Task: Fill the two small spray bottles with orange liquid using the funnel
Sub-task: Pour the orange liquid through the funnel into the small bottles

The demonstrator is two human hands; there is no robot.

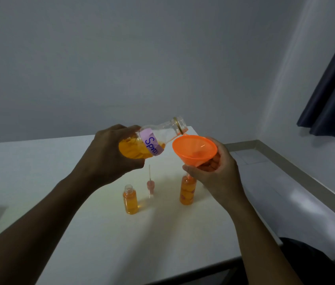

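We have the source bottle [141,144] gripped in our left hand [109,153], tipped so its long axis runs up and to the right, the open mouth resting just above the near rim of the orange funnel [194,150]. Our right hand [214,171] is closed around the funnel's cone from below and to the right, thumb in front – the spout seems to sit in the neck of the right spray bottle [187,190], though our fingers hide the joint. The orange liquid lies pooled in the low end of the source bottle, away from the mouth, so more tilt is needed before anything runs. The left spray bottle [130,199] stands open on the table [39,171], already mostly full, with a loose sprayer top [150,185] just beside it – well below both hands.
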